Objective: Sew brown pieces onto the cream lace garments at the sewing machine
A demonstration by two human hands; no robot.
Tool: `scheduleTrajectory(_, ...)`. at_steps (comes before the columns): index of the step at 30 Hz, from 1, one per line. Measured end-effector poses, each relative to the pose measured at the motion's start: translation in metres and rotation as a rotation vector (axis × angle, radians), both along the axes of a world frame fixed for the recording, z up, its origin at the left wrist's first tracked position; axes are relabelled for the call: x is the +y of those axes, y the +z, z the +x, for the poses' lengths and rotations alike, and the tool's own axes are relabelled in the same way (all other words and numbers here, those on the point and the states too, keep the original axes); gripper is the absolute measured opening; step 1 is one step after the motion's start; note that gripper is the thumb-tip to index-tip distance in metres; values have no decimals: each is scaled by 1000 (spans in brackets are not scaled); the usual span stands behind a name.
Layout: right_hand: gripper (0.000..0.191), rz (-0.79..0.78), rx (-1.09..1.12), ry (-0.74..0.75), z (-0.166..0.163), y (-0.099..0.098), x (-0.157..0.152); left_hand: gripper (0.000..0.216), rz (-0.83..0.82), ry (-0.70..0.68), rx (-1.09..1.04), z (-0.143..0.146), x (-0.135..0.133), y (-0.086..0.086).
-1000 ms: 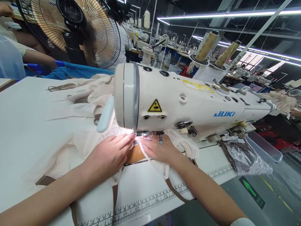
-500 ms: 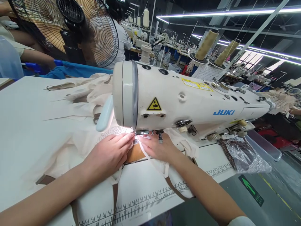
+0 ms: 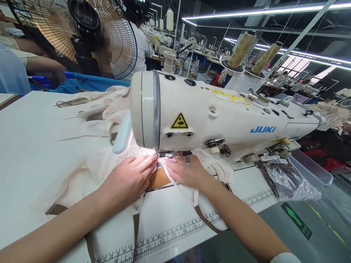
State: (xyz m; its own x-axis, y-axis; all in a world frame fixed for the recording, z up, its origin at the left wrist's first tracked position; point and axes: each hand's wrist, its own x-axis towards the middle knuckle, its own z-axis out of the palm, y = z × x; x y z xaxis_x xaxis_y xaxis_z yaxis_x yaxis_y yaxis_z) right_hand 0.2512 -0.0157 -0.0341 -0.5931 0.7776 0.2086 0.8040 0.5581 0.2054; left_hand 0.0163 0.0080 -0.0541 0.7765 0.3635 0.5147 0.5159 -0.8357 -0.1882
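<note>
A cream garment with lace and brown straps lies spread under the head of a white sewing machine. My left hand presses together on the lace beside the needle area, fingers closed on the cloth's edge. Opposite it, my right hand grips the same garment, its fingertips close to the left ones and partly covered by the machine's head. Between the hands, a narrow pale strip runs toward me over an orange-brown plate. Bright light washes out the stitching spot, and the needle cannot be made out.
More cream pieces lie heaped behind the machine's head. A ruler tape runs along the table's front edge. A plastic bag sits at the right. Beyond stand a large fan, thread cones and other people.
The view has shifted very slightly. Both hands stay at almost the same place on the garment under the machine's head.
</note>
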Motion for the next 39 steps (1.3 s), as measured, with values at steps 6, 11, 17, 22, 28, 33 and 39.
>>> scheduleTrajectory(6, 37, -17, 4, 18, 2, 6, -2, 38, -4, -20, -13, 0, 0, 2)
scheduleTrajectory(11, 38, -14, -2, 14, 2, 3, -1, 37, -31, -13, -14, 0, 0, 1)
scheduleTrajectory(17, 39, 46, 18, 3, 2, -6, 1, 37, 62, -7, 10, 2, 0, 3)
scheduleTrajectory(22, 37, 64, 14, -2, 3, -7, 1, 36, 44, -19, -18, 2, 0, 4)
scheduleTrajectory(28, 37, 72, 30, -2, 3, -8, 0, 39, 88, -3, 18, 1, 0, 6)
scheduleTrajectory(33, 39, 69, 20, -1, 3, -9, 0, 38, 85, -1, 21, 1, 1, 3)
scheduleTrajectory(39, 38, -20, -2, 13, 3, -1, 0, 38, 54, -6, 10, 1, 2, 0)
